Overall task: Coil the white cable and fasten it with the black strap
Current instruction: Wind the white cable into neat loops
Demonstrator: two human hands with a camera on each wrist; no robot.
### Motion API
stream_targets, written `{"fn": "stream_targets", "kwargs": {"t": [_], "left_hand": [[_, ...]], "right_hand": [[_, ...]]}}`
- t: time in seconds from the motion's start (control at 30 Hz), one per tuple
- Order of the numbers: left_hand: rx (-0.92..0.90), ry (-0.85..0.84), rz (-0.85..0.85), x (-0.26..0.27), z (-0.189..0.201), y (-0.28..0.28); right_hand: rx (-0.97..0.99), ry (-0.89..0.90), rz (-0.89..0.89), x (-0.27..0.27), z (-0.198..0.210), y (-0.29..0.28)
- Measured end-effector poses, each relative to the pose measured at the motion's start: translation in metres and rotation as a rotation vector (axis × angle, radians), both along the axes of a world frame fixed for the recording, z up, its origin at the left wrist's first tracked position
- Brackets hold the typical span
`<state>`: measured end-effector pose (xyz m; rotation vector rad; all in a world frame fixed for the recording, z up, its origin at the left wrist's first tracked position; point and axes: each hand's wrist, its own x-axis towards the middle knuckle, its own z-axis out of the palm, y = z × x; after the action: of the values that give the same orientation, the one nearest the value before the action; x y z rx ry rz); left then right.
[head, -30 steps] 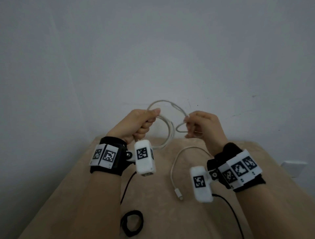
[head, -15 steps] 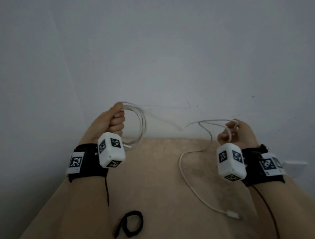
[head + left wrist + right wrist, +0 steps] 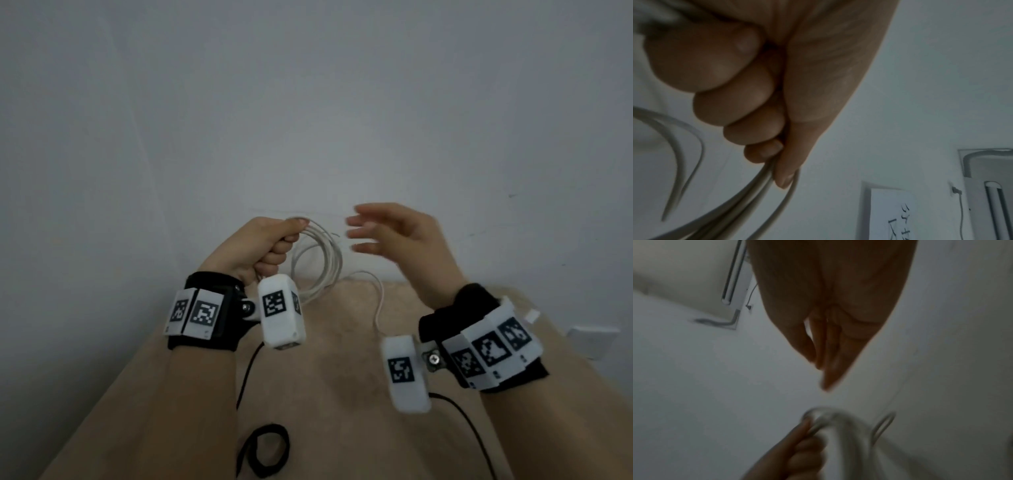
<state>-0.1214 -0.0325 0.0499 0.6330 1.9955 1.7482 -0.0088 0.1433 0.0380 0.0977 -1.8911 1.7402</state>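
My left hand (image 3: 274,246) grips the top of the coiled white cable (image 3: 330,263), whose loops hang in the air above the far edge of the table. In the left wrist view the fingers (image 3: 731,91) are curled and the thumb presses the cable strands (image 3: 756,186). A loose tail of cable (image 3: 378,301) trails down behind my right wrist camera. My right hand (image 3: 387,233) hovers just right of the coil with straight, spread fingers and holds nothing; the right wrist view shows it (image 3: 828,353) above the coil (image 3: 838,426). The black strap (image 3: 265,448) lies looped on the table near me.
The beige table (image 3: 342,377) stands against a plain grey wall. Black wires run from both wrist cameras down across the tabletop. A white wall socket (image 3: 592,342) sits at the right, beside the table edge.
My hands have come back together from wide apart. The right hand has let go of the cable and opened. The coil in my left hand has gained a loop and the loose tail is shorter.
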Motion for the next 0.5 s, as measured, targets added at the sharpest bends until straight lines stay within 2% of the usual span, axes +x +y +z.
{"fn": "stream_targets", "kwargs": {"t": [0.07, 0.13, 0.27, 0.4, 0.5], "left_hand": [[-0.015, 0.019, -0.025, 0.005, 0.004, 0.003], [-0.007, 0.012, -0.048, 0.007, 0.006, 0.003], [0.014, -0.009, -0.090, 0.006, 0.007, 0.002], [-0.040, 0.030, -0.133, 0.007, 0.005, 0.001], [-0.024, 0.004, -0.198, 0.009, 0.006, 0.000]], "right_hand": [[0.217, -0.136, 0.069, -0.007, -0.008, -0.012], [0.297, -0.232, 0.076, -0.011, -0.018, -0.016], [0.192, -0.234, 0.089, -0.008, -0.023, -0.009], [0.261, -0.059, -0.128, -0.008, -0.019, 0.009], [0.087, -0.049, -0.123, -0.004, -0.016, 0.020]]}}
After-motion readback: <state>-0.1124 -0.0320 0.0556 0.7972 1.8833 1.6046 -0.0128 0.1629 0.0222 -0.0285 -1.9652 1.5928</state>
